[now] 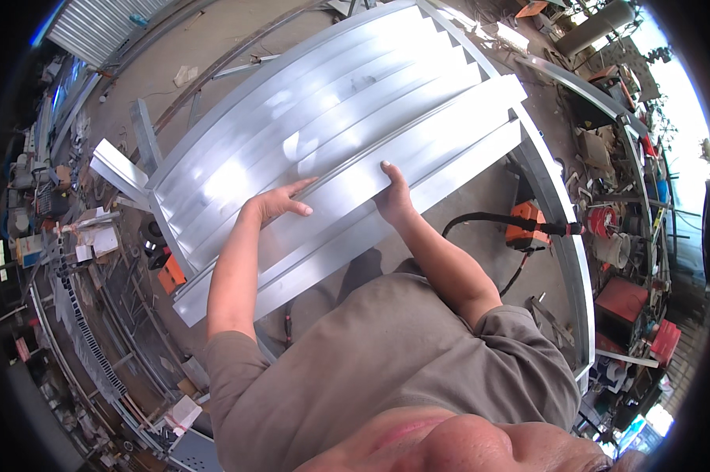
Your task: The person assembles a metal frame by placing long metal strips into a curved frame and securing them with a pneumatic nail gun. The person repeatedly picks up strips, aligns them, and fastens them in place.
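A long silvery metal slat (457, 130) lies slantwise in front of me, along the near side of a row of overlapping, shiny slats (323, 110). My left hand (280, 203) rests on its upper face with thumb and fingers spread. To the right, my right hand (394, 197) holds the same slat by its near edge. The thumb lies on top, and the other fingers are mostly hidden. A metal frame (563, 228) borders the slats and runs on toward me at the right. Between the near slat and my body the frame has a gap.
An orange machine (526, 226) with a thick black cable (481, 217) stands on the floor at the right. Another orange thing (171, 274) sits by the left frame side. Cluttered racks line both sides, with a red box (621, 305) at the right.
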### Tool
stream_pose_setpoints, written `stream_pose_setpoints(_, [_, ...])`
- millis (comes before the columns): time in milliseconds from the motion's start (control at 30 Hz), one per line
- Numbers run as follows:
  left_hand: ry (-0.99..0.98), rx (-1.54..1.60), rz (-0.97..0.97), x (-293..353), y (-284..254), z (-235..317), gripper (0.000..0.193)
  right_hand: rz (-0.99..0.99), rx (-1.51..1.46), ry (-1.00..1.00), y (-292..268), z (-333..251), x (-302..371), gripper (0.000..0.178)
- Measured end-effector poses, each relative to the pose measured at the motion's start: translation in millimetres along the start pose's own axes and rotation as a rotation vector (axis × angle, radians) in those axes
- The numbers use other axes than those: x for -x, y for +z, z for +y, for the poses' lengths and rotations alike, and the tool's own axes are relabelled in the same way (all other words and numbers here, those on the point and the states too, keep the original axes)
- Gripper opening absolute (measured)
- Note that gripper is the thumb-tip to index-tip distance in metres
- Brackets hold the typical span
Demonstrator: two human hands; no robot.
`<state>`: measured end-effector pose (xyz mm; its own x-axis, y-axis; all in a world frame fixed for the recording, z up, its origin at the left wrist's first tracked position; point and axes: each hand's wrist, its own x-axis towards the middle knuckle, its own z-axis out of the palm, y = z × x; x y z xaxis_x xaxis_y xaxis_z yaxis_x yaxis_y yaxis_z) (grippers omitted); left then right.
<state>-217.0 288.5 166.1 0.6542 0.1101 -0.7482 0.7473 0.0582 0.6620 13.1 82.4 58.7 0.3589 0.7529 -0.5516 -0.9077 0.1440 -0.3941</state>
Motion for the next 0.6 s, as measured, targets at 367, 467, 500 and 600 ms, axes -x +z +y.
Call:
stream_pose_setpoints(367, [0.065,-0.114,0.002,-31.7,-15.0,-25.3,0.112,0.279,0.131,0.061,17.1,-3.5,-9.9,0.058])
stream_pose_setpoints(467, [0.055,-0.353,0.148,-23.8,1.4,-16.2,0.116,0.335,0.182,-0.004,31.3,-3.8,-10.5,0.066])
stream_pose_setpoints(500, [0.044,-0.452,0.216,-19.8,8.4,-11.2,0.117,0.379,0.205,0.014,34.8,-4.7,-12.5,0.066])
stream_pose_setpoints(600, [0.141,-0.766,0.463,-6.1,36.9,-2.7,0.118,0.400,0.264,0.044,38.6,-7.5,-16.3,0.071])
